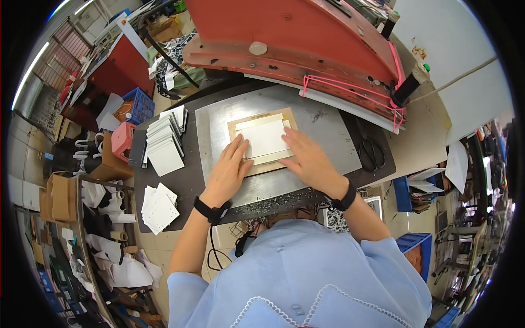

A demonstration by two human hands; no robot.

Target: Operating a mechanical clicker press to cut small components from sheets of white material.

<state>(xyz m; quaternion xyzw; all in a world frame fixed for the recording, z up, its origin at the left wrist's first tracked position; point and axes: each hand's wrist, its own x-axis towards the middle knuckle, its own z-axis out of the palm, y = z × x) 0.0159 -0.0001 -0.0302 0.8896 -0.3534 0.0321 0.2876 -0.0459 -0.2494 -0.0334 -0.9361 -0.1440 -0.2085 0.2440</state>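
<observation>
Card (264, 138) between left hand (227, 170) and right hand (313, 160)

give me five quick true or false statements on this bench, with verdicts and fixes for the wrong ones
1. The left hand is at the left side of the white card. True.
2. The right hand is holding scissors. False: the right hand is at the card's right side, and the scissors lie apart from it.
3. The brown board lies on the metal plate. True.
4. The large machine beyond the plate is green. False: the machine is red.
5. A fanned stack and a looser pile of white pieces lie left of the plate. True.
</observation>
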